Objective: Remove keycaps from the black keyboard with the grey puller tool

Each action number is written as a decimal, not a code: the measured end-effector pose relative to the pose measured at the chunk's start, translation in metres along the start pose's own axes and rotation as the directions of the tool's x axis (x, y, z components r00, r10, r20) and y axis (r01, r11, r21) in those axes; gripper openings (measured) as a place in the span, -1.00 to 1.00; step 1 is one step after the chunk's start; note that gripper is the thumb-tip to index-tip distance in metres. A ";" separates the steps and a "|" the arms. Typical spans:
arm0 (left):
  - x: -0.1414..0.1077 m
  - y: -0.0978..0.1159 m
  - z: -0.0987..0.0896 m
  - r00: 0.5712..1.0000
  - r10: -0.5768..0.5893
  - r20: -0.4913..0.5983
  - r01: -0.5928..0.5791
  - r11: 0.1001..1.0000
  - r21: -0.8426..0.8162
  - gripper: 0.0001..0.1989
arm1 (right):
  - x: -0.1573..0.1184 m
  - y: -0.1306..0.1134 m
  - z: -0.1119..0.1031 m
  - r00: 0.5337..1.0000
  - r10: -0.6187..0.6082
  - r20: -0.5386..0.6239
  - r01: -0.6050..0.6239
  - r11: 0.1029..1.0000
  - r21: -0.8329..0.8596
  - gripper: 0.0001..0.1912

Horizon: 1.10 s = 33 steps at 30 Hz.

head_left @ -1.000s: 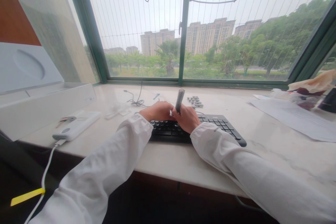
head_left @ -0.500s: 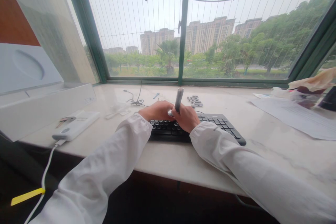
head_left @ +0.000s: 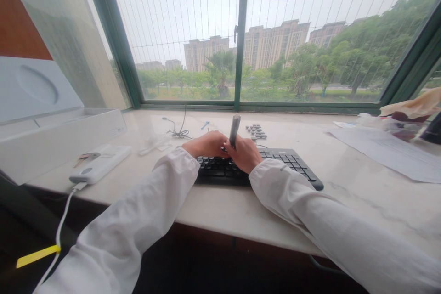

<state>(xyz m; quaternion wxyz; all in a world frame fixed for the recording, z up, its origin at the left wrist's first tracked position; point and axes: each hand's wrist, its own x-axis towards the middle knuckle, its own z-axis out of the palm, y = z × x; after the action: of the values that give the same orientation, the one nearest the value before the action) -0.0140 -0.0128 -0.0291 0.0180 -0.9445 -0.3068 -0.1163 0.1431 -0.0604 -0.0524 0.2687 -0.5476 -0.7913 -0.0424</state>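
A black keyboard [head_left: 223,179] lies on the pale marble sill, its upper middle keys covered by both hands. My right hand [head_left: 245,154] is closed round a tool with a thick grey, see-through handle [head_left: 234,129]. That handle points up, while the working end is hidden behind the fingers. Against it, my left hand [head_left: 210,144] rests over the keyboard with curled fingers; what they hold, if anything, cannot be made out. Just behind the keyboard sit several loose dark keycaps [head_left: 257,131].
At left are a white open box [head_left: 58,138] and a white power bank [head_left: 103,163] with keys [head_left: 87,158] on it and a cable [head_left: 62,225] plugged in. A thin black cable [head_left: 179,133] lies behind my left hand. Papers [head_left: 389,151] and bags are on the right.
Both hands keep their place over the keyboard, the grey handle still upright. The view has shifted only very slightly.
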 end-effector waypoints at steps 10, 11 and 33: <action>0.002 -0.003 0.001 1.000 0.021 0.004 -0.021 0.999 -0.030 -0.88 | 0.000 0.001 0.002 1.000 -0.023 -0.005 0.023 1.000 -0.014 -0.69; 0.002 -0.003 0.001 1.000 0.024 0.002 -0.024 0.999 -0.030 -0.88 | 0.000 0.001 0.002 1.000 -0.021 -0.004 0.021 1.000 -0.015 -0.69; 0.002 -0.009 -0.001 1.000 -0.001 0.008 0.002 0.992 -0.123 -0.88 | -0.001 0.000 0.000 0.998 -0.056 -0.015 0.056 0.998 0.018 -0.65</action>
<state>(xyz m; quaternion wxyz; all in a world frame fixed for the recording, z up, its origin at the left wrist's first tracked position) -0.0178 -0.0049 -0.0285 -0.0415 -0.9439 -0.3000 -0.1315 0.1435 -0.0616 -0.0527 0.2784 -0.5223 -0.8047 -0.0467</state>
